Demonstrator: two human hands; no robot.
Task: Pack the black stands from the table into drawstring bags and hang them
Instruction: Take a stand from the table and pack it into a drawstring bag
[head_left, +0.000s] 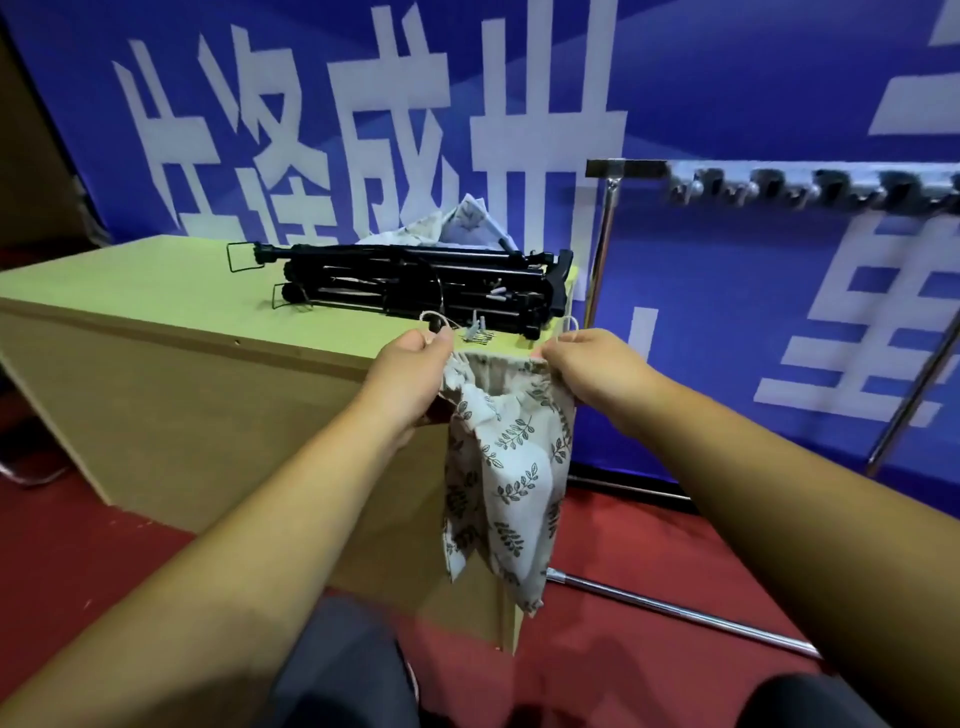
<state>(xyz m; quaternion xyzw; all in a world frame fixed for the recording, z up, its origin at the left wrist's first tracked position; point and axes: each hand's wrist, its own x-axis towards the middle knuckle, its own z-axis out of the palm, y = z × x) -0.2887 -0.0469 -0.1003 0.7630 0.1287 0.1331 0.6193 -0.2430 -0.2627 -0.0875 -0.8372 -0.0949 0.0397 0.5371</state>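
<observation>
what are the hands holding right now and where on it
Both hands hold one leaf-print drawstring bag by its open rim: the left hand pinches the left edge, the right hand the right edge.

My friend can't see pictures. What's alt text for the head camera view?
A left hand and right hand hold a leaf-print drawstring bag open beside a table. Black stands lie piled on it, a metal rack to the right.

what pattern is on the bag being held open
Off-white cloth with dark grey-green leaf sprigs on the bag, clearest in the head view.
</observation>
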